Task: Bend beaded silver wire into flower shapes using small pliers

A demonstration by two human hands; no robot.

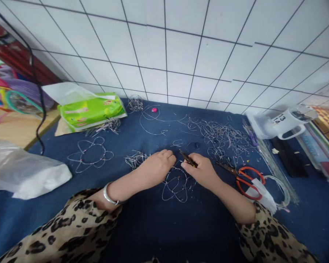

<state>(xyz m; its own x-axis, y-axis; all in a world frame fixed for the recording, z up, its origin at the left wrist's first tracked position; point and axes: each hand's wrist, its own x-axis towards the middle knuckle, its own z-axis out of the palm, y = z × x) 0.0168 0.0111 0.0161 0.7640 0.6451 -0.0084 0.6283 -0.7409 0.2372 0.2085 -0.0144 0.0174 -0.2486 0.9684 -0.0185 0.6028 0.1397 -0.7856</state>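
Observation:
A wire flower [178, 189] with thin looped petals and small pink beads lies on the dark blue cloth between my hands. My left hand [158, 166] is closed at its upper left edge, its fingers bent down over the wire; what the fingertips pinch is hidden. My right hand [204, 170] grips a pair of dark pliers [190, 160], whose jaws point up and left, just above the flower. A second wire flower [91, 155] of the same kind lies flat to the left. Beside my left hand sits a bunch of bent wires [136, 159].
Tangled wire scraps [226, 135] spread at the back right. Red-handled scissors [250, 180], straight wires [276, 170] and a white cup [286, 122] stand or lie at the right. A green tissue pack [91, 111] and a plastic bag [44, 175] are at the left. The tiled wall [181, 54] rises behind.

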